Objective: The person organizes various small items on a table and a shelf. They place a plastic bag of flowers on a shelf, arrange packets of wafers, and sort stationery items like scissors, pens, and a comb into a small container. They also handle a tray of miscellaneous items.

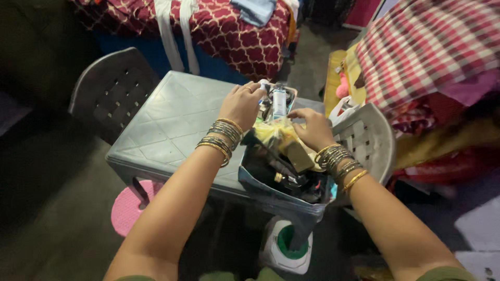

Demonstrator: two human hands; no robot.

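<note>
Both hands (pixel 276 117) apart, fingers curled into cluttered box (pixel 260 184) on grey plastic table (pixel 172 125), grip unclear, beside patterned bed (pixel 229 31).

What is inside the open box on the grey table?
The box holds a crumpled yellow plastic bag, a clear bottle and dark small items. Both hands, left and right, cover part; deeper contents are hidden.
</note>
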